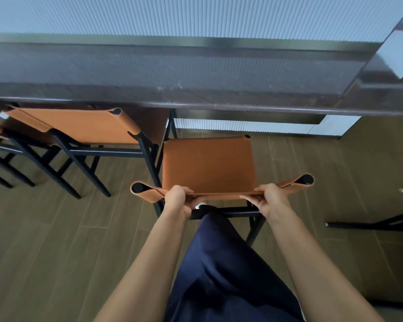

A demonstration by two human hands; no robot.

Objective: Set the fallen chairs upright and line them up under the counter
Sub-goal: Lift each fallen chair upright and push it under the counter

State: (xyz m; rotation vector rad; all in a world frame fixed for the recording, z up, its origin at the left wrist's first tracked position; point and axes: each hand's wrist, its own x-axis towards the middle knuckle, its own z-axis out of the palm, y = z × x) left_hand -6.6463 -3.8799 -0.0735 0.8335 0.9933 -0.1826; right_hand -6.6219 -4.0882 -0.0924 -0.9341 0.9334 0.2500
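The left hand (177,199) and right hand (272,198) grip the backrest (219,194) of an upright chair (207,166) standing just short of the counter (196,89), beside a tucked-in neighbour (79,126). The leather sling looks soft; the stiff posts (307,179) likely give a firmer hold.
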